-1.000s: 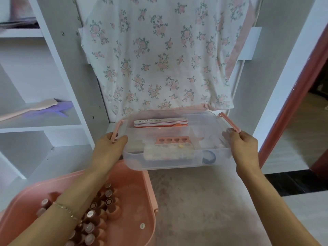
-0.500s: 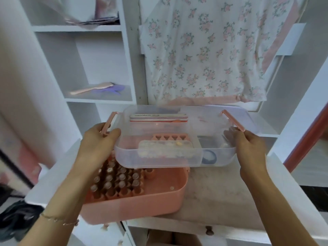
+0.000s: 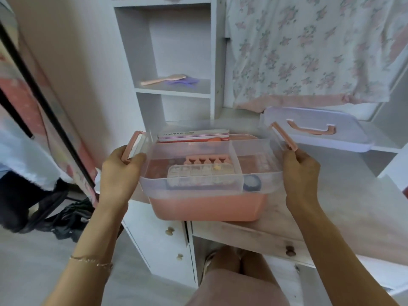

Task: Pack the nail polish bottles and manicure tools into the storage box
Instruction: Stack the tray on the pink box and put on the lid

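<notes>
The left hand (image 3: 120, 166) grips the left end of the clear tray (image 3: 209, 171), fingers curled at its pink latch (image 3: 132, 146). The right hand (image 3: 301, 171) grips the right end below the other latch (image 3: 283, 135). The tray sits over the pink box (image 3: 207, 206), which stands at the front of the desk (image 3: 320, 208); whether it is fully seated cannot be told.

Status: the tools appear packed. The tray holds a nail file pack (image 3: 192, 135), a toe separator (image 3: 204, 161), a clear divided case (image 3: 201, 173) and a round blue item (image 3: 251, 183). No bottles are visible; the tray covers the box interior.

Remaining, by judgement: seat the tray, fit the lid (image 3: 313, 131) and close both latches.

Surroundings: the lid lies apart on the desk, behind and to the right. A floral cloth (image 3: 309, 47) hangs above it. A pink brush (image 3: 163, 79) lies on a shelf (image 3: 174, 90). Nothing obstructs the path from lid to box.
</notes>
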